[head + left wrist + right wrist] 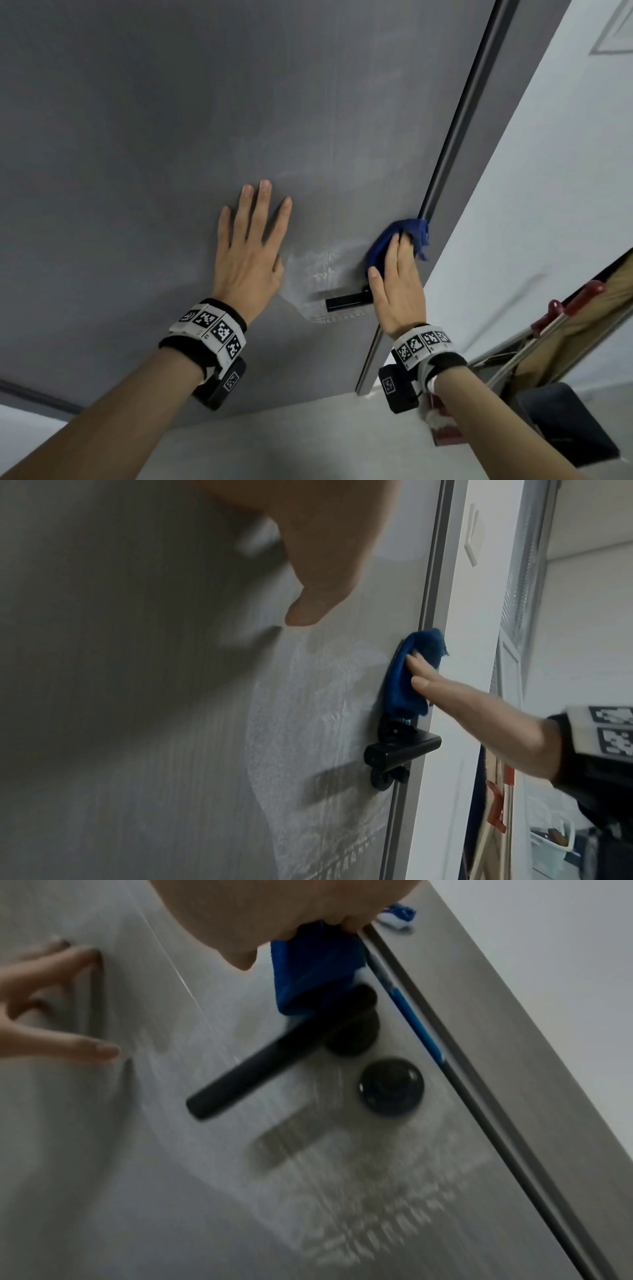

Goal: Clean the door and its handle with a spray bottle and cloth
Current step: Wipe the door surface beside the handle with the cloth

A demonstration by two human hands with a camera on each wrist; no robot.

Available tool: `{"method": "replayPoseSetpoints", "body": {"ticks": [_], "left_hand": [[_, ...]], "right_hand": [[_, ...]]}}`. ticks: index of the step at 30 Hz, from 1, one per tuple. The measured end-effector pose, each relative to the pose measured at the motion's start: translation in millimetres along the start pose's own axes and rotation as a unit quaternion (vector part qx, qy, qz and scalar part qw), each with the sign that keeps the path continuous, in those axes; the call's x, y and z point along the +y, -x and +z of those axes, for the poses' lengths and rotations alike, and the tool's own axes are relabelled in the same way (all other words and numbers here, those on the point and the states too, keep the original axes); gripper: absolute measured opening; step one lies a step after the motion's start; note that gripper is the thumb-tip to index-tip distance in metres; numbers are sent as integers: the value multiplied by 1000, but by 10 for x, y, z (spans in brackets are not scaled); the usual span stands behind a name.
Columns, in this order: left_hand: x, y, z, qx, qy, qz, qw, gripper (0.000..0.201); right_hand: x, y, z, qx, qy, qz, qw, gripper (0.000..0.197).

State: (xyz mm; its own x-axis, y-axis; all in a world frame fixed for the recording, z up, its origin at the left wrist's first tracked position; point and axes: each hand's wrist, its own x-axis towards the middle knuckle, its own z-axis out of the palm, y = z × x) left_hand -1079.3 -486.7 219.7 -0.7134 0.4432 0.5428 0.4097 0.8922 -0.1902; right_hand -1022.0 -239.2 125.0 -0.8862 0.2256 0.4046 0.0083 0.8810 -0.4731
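The grey door [171,120] fills the head view. Its black lever handle [346,302] sticks out leftward near the door's right edge. My right hand [394,274] presses a blue cloth [387,243] flat against the door just above the handle's base, fingers fairly straight over the cloth. My left hand [253,240] lies flat on the door to the left of the handle, fingers spread and holding nothing. A wet, streaky patch [315,267] spreads around the handle. The right wrist view shows the cloth [315,972] touching the handle [274,1058], with a round black lock [392,1087] below. No spray bottle is in view.
The dark door edge strip [462,137] runs diagonally past the cloth, with a white wall [531,205] beyond it. At the right stand metal poles with red grips [565,308] and a dark flat object [565,421]. Pale floor [308,438] lies below the door.
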Motion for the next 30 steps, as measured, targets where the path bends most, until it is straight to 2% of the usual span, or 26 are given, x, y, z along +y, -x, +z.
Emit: {"method": "replayPoseSetpoints", "body": {"ticks": [4, 11, 18, 21, 24, 27, 30], "left_hand": [[-49, 7, -1, 3, -4, 9, 1000, 100], [-102, 11, 4, 10, -1, 15, 1000, 100], [-263, 46, -16, 5, -27, 26, 999, 103], [-320, 108, 18, -1, -37, 20, 999, 104], [-326, 145, 43, -2, -33, 16, 999, 104], [-309, 148, 66, -5, -20, 15, 1000, 104], [-324, 146, 84, 3, -7, 20, 1000, 102]], "right_hand": [[29, 243, 271, -46, 14, 30, 998, 66], [-204, 191, 310, -21, 50, 8, 999, 65], [-857, 253, 581, -86, 80, -148, 982, 63], [-952, 214, 603, -104, 90, -194, 971, 60], [-721, 185, 470, -77, 95, -163, 979, 59], [-413, 155, 317, -21, 64, -70, 995, 59], [-341, 124, 304, 27, -12, 5, 1000, 60]]}}
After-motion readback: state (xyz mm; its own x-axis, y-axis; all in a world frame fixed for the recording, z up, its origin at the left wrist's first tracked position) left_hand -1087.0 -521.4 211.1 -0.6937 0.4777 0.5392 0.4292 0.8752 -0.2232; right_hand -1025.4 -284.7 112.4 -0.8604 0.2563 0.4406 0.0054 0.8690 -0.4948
